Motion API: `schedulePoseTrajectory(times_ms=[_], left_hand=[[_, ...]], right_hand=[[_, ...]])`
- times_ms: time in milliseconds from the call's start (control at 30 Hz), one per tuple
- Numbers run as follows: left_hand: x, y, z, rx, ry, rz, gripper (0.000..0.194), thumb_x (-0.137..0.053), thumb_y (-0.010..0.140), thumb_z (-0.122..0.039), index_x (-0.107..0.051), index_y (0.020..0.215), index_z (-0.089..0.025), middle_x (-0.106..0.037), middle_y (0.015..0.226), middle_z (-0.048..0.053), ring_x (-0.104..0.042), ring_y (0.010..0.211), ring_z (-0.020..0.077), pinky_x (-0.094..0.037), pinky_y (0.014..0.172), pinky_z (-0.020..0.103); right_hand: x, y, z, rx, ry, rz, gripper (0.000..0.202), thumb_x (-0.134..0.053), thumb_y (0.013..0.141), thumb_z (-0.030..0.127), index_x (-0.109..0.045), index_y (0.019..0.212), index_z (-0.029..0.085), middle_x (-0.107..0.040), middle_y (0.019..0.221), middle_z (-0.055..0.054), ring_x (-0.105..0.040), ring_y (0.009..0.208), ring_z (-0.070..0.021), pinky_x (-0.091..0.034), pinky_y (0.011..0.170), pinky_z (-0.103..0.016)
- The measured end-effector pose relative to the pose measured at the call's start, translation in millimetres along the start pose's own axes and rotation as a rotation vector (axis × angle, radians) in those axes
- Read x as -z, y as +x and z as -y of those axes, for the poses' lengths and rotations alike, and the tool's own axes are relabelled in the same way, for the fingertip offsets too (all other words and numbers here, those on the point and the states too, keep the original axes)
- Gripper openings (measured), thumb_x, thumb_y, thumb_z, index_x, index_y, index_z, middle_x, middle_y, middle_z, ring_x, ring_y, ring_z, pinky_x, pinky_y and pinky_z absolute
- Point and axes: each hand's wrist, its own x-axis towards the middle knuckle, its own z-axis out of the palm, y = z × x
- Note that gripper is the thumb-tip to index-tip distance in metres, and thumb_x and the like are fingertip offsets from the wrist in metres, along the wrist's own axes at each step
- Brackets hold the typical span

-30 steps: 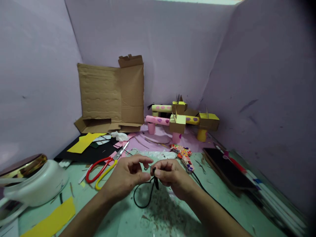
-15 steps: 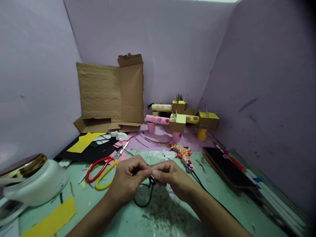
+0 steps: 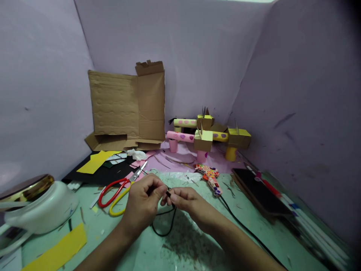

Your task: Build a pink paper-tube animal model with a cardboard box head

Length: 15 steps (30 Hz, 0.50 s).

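Note:
A thin black cord (image 3: pixel 165 235) hangs in a loop below my fingers, over the green tabletop. My left hand (image 3: pixel 146 203) pinches it between thumb and forefinger. My right hand (image 3: pixel 187 202) pinches the same cord close beside, with a short dark stretch showing between the fingertips. Scissors (image 3: pixel 114 195) with one red and one yellow handle lie just left of my left hand, blades pointing away. Beyond my right hand rests a glue gun (image 3: pixel 210 177) in a floral pattern, its black cable running toward the front right.
Several paper-and-cardboard animal figures (image 3: pixel 180 136) stand at the back. An opened cardboard box (image 3: pixel 115 105) leans on the rear wall. A white pot (image 3: pixel 42 207) and yellow paper (image 3: pixel 56 250) lie left; a dark phone-like slab (image 3: pixel 259 192) and markers (image 3: pixel 310 218) lie right.
My fingertips have drawn slightly apart, so a bit of black cord now shows between them. My left hand has shifted a little left and up. The loop still hangs below.

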Motion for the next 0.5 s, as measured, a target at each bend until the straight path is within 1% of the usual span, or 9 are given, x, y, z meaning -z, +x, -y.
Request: schedulePoseTrajectory(times_ms=[67,133,233,400,467,500], left_hand=[[2.6,1,2,-0.013,0.05,-0.059,0.02,-0.053,0.076,-0.024,-0.052,0.057,-0.018,-0.054,0.057,-0.001,-0.05,0.052,0.0117,-0.039,0.051,0.023],[4.8,3,4,-0.03,0.095,-0.101,0.02,-0.054,0.075,-0.025,-0.052,0.057,-0.017,-0.053,0.058,-0.001,-0.048,0.054,0.0118,-0.038,0.051,0.023],[6.4,5,4,-0.005,0.093,-0.113,0.02,-0.054,0.075,-0.027,-0.052,0.058,-0.017,-0.051,0.057,-0.001,-0.045,0.052,0.0112,-0.036,0.049,0.022],[7.6,8,4,0.052,0.032,-0.15,0.02,-0.056,0.074,-0.03,-0.053,0.059,-0.017,-0.05,0.056,-0.002,-0.044,0.052,0.0106,-0.035,0.048,0.022],[6.5,9,5,0.083,-0.018,-0.176,0.021,-0.059,0.072,-0.031,-0.052,0.058,-0.017,-0.05,0.057,-0.002,-0.044,0.053,0.0103,-0.036,0.049,0.021],[4.8,9,6,0.109,-0.062,-0.181,0.022,-0.06,0.07,-0.032,-0.052,0.058,-0.016,-0.05,0.056,-0.003,-0.044,0.052,0.0097,-0.035,0.048,0.021]], right_hand=[[2,0,1,0.002,-0.029,0.007,0.035,-0.063,0.072,0.051,-0.062,0.067,0.016,-0.058,0.068,0.0,-0.049,0.072,-0.015,-0.033,0.073,-0.028],[4,0,1,-0.006,-0.079,-0.011,0.036,-0.061,0.073,0.051,-0.065,0.068,0.016,-0.057,0.066,0.0,-0.048,0.067,-0.0142,-0.033,0.071,-0.028],[6,1,1,-0.028,-0.131,-0.057,0.035,-0.062,0.073,0.049,-0.067,0.066,0.015,-0.057,0.061,0.001,-0.046,0.062,-0.0131,-0.032,0.066,-0.027],[10,2,6,-0.086,-0.154,-0.179,0.026,-0.071,0.062,0.041,-0.07,0.061,0.016,-0.06,0.057,0.001,-0.047,0.058,-0.0127,-0.034,0.063,-0.027],[12,2,10,-0.068,-0.197,-0.243,0.021,-0.073,0.06,0.037,-0.071,0.06,0.017,-0.059,0.054,0.001,-0.047,0.056,-0.0125,-0.035,0.06,-0.027],[13,2,12,-0.035,-0.228,-0.266,0.018,-0.073,0.06,0.035,-0.071,0.059,0.017,-0.06,0.053,0.001,-0.048,0.055,-0.0128,-0.036,0.06,-0.027]])
